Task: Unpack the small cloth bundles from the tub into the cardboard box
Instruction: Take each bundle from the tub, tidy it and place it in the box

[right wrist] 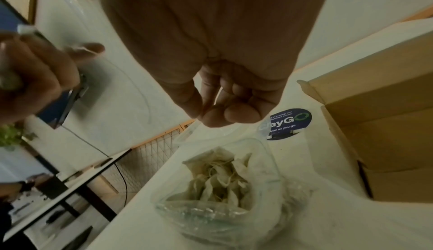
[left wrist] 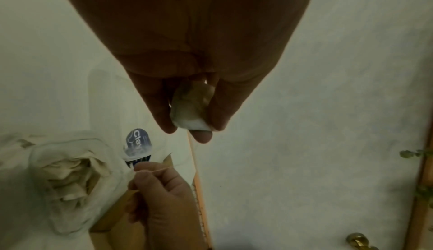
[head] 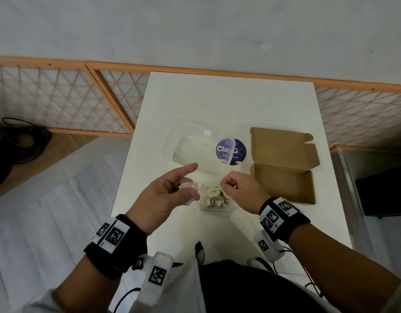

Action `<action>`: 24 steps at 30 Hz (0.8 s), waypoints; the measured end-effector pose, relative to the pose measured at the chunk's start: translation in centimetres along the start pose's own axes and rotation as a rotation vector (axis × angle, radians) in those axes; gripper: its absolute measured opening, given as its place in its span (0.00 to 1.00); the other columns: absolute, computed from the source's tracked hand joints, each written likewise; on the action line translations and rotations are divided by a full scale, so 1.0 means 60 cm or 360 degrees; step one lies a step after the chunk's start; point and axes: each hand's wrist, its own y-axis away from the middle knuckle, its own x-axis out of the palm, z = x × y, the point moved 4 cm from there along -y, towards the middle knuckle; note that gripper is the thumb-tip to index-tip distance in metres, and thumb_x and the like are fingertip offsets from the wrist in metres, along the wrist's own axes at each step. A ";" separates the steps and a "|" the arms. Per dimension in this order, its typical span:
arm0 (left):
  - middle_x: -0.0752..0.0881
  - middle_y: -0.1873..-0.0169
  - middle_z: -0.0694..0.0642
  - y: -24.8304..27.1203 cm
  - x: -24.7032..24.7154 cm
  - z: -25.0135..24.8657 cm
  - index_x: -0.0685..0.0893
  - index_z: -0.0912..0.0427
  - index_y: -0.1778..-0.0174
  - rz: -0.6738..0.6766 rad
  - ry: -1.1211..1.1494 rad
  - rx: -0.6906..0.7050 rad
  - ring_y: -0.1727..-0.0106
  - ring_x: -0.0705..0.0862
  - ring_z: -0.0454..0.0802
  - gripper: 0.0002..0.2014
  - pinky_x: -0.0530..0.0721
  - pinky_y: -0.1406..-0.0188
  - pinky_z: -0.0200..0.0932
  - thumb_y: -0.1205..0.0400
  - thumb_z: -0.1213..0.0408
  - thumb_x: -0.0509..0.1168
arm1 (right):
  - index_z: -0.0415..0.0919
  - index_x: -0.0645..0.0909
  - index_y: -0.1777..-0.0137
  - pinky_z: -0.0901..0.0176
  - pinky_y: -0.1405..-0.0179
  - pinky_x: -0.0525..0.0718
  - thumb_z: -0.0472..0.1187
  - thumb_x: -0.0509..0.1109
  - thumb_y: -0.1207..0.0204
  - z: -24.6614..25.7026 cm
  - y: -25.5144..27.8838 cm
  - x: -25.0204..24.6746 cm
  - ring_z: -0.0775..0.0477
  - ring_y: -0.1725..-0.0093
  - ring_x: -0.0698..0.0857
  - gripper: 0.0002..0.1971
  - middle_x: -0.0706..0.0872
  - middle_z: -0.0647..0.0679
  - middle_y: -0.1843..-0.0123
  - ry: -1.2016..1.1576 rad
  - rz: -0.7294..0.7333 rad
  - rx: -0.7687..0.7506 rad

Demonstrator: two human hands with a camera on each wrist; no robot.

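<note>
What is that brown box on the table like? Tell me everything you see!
The cardboard box is plain brown and flat-sided, and it looks like thin folded card. It lies open on the white table, its lid flipped back away from the person, with small tabs on the lid's corners. The tray part nearest the person looks empty. It sits to the right of the clear tub of cloth bundles, apart from it. Neither hand touches it.

Round sticker [right wrist: 290,122] — "ClayGo", "Clean as you go"
</note>
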 end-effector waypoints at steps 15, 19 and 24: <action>0.92 0.56 0.59 0.012 -0.012 -0.059 0.92 0.55 0.60 -0.0168 0.0182 0.0240 0.52 0.90 0.55 0.04 0.89 0.47 0.44 0.26 0.68 0.78 | 0.51 0.82 0.32 0.61 0.54 0.78 0.46 0.71 0.15 -0.010 -0.014 0.041 0.53 0.52 0.80 0.13 0.76 0.52 0.38 0.0674 -0.0025 -0.0329; 0.92 0.55 0.58 0.014 -0.017 -0.056 0.92 0.57 0.59 -0.0245 0.0087 0.0211 0.54 0.90 0.52 0.05 0.88 0.47 0.41 0.28 0.67 0.81 | 0.48 0.86 0.43 0.62 0.56 0.77 0.48 0.72 0.14 -0.007 -0.018 0.043 0.50 0.53 0.82 0.06 0.78 0.51 0.41 0.0706 -0.0070 -0.0417; 0.93 0.44 0.53 0.013 -0.031 -0.037 0.92 0.63 0.56 -0.0386 -0.0199 0.0167 0.44 0.90 0.44 0.03 0.86 0.43 0.35 0.23 0.69 0.78 | 0.50 0.82 0.51 0.64 0.60 0.78 0.45 0.71 0.16 0.017 0.000 0.012 0.58 0.60 0.81 0.02 0.81 0.56 0.46 0.0378 -0.0155 -0.0326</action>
